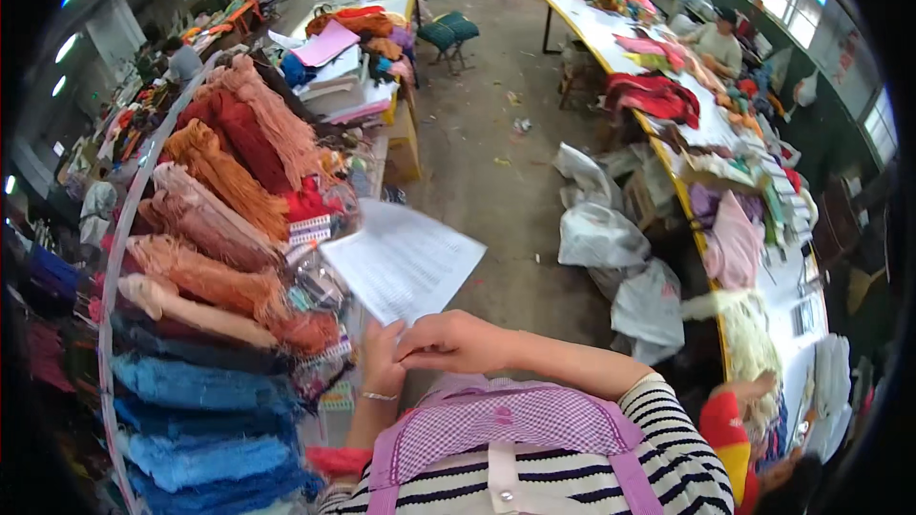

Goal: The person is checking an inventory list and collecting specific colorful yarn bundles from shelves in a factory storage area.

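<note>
A white printed sheet of paper (403,261) is held up in front of me, tilted to the left. My left hand (382,355) grips its lower edge from below. My right hand (450,341) lies across the left one, fingers curled at the same lower edge of the sheet. To the left, fluffy yarn bundles (215,229) in orange, peach, red, dark and blue hang over a curved metal rail (116,257), close beside the paper.
A long yellow-edged table (701,148) with garments and yarn runs along the right, and a person sits behind it. White sacks (611,248) lie on the concrete floor. A green stool (448,33) stands in the aisle. Stacked papers and cloth cover the left table.
</note>
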